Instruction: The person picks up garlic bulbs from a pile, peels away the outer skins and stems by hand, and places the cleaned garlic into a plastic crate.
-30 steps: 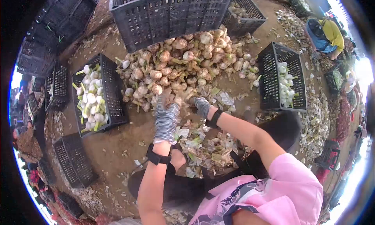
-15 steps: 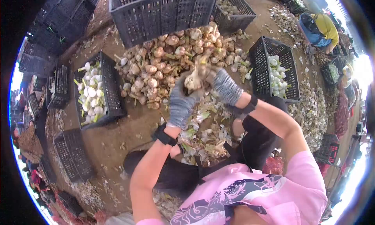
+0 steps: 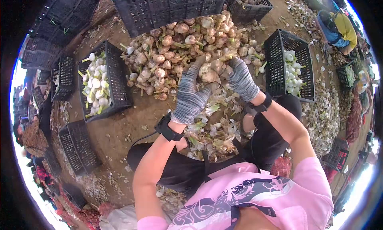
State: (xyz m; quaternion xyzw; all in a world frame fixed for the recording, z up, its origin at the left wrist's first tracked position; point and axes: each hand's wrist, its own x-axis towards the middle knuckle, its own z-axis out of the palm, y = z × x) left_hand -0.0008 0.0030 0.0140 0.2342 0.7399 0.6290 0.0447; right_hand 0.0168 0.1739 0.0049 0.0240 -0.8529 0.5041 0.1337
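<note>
Both of my hands wear grey striped gloves. My left hand point(image 3: 190, 95) curves round the left side of a garlic bulb point(image 3: 209, 73), thumb beneath it. On its right, my right hand point(image 3: 241, 79) has bent fingers at the bulb's stem side; what its fingertips pinch is partly hidden. Behind them spreads a heap of brown, unpeeled garlic point(image 3: 159, 62). Loose skins and leaf scraps point(image 3: 213, 136) lie below my hands, between my legs.
Black crates of white garlic stand at left point(image 3: 115, 78) and right point(image 3: 275, 66). A large black crate point(image 3: 171, 12) borders the heap's far side. An empty-looking crate point(image 3: 79, 148) lies lower left. Another person point(image 3: 343, 28) bends at upper right.
My left hand has opened wider around the bulb, and my right hand has shifted right and slightly down. The whole view has shifted a little.
</note>
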